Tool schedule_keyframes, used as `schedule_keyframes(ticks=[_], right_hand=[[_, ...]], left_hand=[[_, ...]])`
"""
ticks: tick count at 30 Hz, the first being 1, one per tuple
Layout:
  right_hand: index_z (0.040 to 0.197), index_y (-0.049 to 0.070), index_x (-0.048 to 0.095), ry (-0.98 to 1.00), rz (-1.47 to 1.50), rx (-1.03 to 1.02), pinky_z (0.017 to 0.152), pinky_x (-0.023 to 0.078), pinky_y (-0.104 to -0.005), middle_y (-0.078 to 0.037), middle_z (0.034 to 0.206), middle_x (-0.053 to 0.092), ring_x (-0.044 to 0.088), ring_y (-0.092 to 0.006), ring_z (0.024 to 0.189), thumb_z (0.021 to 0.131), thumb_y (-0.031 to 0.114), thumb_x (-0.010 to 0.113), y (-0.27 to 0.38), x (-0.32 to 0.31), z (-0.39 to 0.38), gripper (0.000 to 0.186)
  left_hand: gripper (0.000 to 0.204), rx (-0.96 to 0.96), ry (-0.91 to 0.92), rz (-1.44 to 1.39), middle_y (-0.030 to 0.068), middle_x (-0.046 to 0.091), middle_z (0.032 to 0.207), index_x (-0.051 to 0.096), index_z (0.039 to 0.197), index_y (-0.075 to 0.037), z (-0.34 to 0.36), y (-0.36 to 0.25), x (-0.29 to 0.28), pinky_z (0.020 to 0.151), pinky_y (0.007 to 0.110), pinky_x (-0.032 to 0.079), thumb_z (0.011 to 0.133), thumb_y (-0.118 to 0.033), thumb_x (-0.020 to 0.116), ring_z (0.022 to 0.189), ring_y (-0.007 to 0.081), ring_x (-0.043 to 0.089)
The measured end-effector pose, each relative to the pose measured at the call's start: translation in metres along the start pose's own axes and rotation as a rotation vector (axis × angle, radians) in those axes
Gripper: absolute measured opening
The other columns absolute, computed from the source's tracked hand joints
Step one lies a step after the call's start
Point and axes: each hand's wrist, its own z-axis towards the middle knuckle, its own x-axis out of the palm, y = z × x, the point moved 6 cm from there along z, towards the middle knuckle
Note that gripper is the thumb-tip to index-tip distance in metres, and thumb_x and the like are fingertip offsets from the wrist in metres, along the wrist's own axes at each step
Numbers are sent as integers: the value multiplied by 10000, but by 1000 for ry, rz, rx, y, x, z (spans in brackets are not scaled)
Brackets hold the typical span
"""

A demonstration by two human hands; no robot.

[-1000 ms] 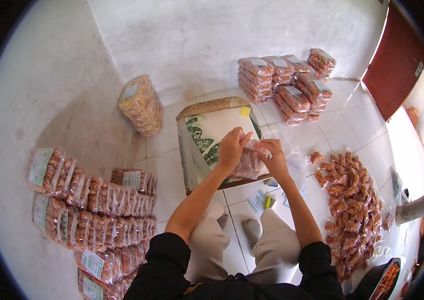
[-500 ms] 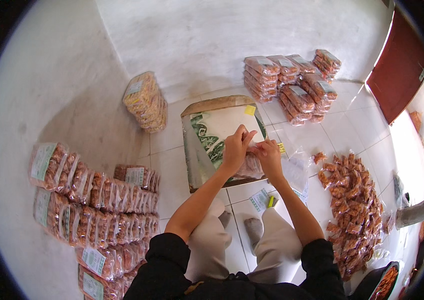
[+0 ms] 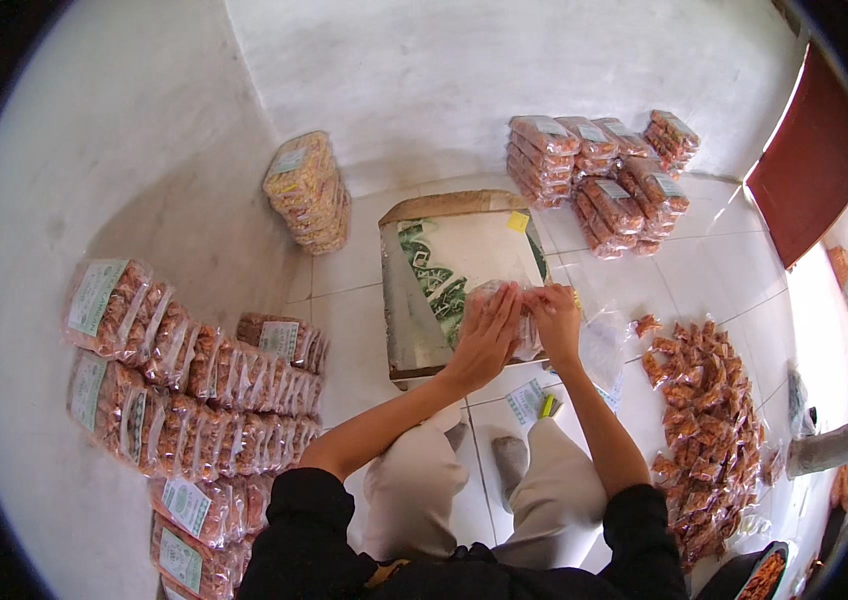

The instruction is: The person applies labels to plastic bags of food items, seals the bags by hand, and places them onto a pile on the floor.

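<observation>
A small clear plastic bag (image 3: 527, 341) with pinkish-brown contents lies on a low box-like table near its front right corner. My left hand (image 3: 487, 328) rests across it, fingers stretched out and lying flat against the plastic. At the bag's right side my right hand (image 3: 555, 316) is closed, its fingers bent onto the plastic; the fingertips are partly hidden. The low table (image 3: 406, 325) has a pale top with a green pattern, a worn brown far edge and a yellow square (image 3: 518, 221) near the back.
Loose clear bags (image 3: 604, 345) and printed labels (image 3: 524, 402) lie on the tiles. Many small brown packets (image 3: 704, 420) are heaped right. Packed bags line the left wall (image 3: 194, 370); stacks stand at the back right (image 3: 544, 160) and back left (image 3: 309, 195). A red door (image 3: 812, 160) is far right.
My left hand has gone from a pinch above the bag to lying flat on it. My right hand stays at the bag's right side. The view has shifted slightly.
</observation>
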Motion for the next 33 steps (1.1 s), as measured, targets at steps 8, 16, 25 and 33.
schedule_keyframes(ticks=[8, 16, 25, 33], right_hand=[[779, 40, 661, -2, 89, 6, 677, 440, -322, -76, 751, 584, 512, -236, 774, 722, 67, 642, -3, -4, -4, 66], [790, 45, 651, -40, 164, 11, 692, 424, -319, -67, 786, 569, 497, -230, 803, 729, 65, 645, -6, -3, -7, 65], [791, 25, 617, -58, 159, -91, 697, 404, -325, -69, 771, 554, 487, -230, 791, 754, 75, 631, -8, -1, -3, 64], [819, 9, 559, -91, 73, -122, 682, 417, -294, -79, 785, 520, 501, -211, 759, 779, 30, 596, -10, 0, -2, 58]], left_hand=[[647, -105, -82, 13, 239, 206, 1401, 199, 1322, 110, 12, -7, 1, 1058, 518, 111, 793, -109, 499, 1320, 348, 187], [493, -185, -207, -163, 180, 436, 1209, 349, 1276, -13, 22, 9, 3, 1050, 513, 130, 804, -46, 486, 1174, 310, 391], [416, -284, -322, -464, 109, 554, 1034, 418, 1229, -51, 26, 27, 7, 1047, 449, 174, 829, -35, 532, 963, 238, 534], [483, -296, -352, -600, 81, 541, 861, 432, 1221, -42, 34, 31, 6, 758, 315, 438, 771, 18, 595, 881, 207, 542]])
